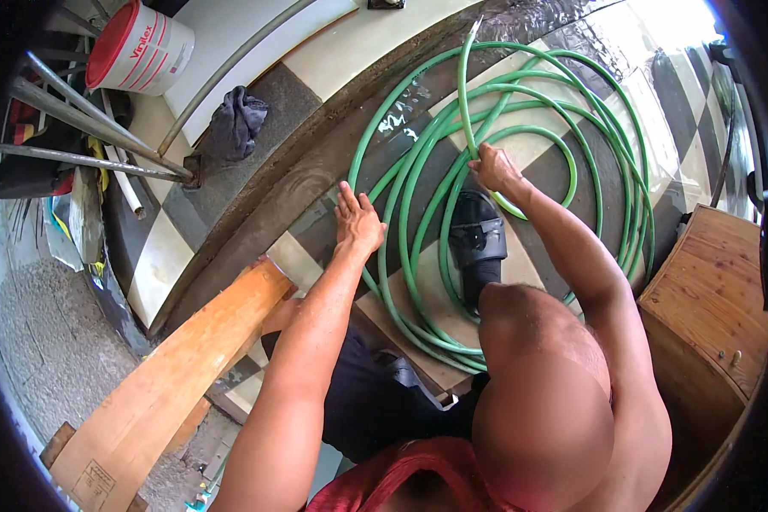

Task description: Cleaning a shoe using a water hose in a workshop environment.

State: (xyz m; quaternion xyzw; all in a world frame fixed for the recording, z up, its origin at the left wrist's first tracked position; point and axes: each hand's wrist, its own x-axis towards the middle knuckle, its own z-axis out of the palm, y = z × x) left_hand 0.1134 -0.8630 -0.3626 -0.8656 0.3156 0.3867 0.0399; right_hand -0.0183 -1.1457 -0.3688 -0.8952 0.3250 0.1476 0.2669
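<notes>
A green garden hose [464, 96] lies in several loose, overlapping loops on a wet floor of dark and cream checkered tiles [589, 185]. My right hand [496, 168] grips the hose a short way below its free end, which points up and away from me. Over the left side of the coil is my left hand [358, 221], fingers extended and holding nothing. Its fingertips are beside an outer loop; whether they touch it I cannot tell. My foot in a black slide sandal [477, 224] stands inside the coil, below my right hand.
On the left, a long brown board [185, 352] slants past my left forearm. Beyond a raised tiled step are a dark crumpled cloth [235, 121], metal poles [96, 121] and a white Vinilex bucket with a red lid [160, 57]. A wooden cabinet [710, 281] stands at right.
</notes>
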